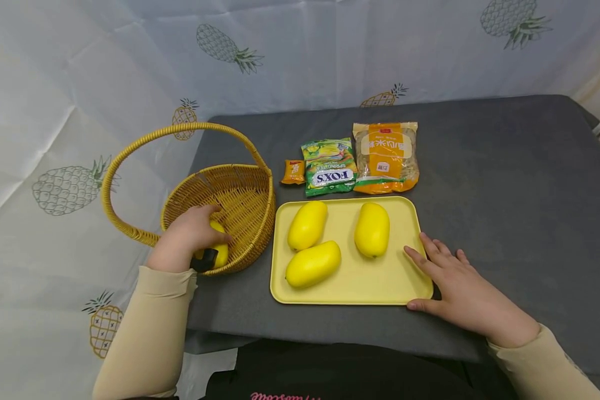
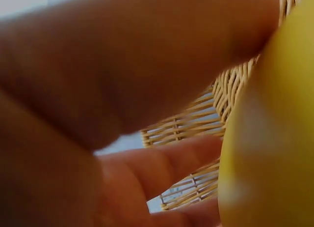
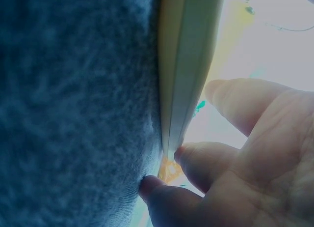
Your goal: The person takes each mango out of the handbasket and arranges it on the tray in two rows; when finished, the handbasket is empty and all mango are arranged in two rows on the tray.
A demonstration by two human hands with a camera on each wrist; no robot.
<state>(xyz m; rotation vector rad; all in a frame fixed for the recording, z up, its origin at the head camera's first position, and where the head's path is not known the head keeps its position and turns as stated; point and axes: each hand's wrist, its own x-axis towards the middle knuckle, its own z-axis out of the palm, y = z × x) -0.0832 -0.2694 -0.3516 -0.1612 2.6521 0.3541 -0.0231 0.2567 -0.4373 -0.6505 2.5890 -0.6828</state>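
Note:
My left hand (image 1: 191,229) reaches down into a wicker basket (image 1: 247,211) and grips a yellow mango (image 1: 222,255). In the left wrist view the mango (image 2: 274,138) fills the right side, with the thumb and fingers around it. Three more mangoes lie on a pale yellow tray (image 1: 390,280): one at upper left (image 1: 307,225), one at lower left (image 1: 313,264), one right of centre (image 1: 372,229). My right hand (image 1: 460,286) rests at the tray's right edge, fingers spread; in the right wrist view its fingertips (image 3: 184,153) are by the tray's side.
Behind the tray lie a small orange packet (image 1: 293,172), a green FOX'S candy bag (image 1: 330,166) and a larger orange-and-clear food bag (image 1: 386,158). The basket's tall handle (image 1: 190,126) arches above the left arm. A dark grey cloth (image 1: 505,194) covers the table.

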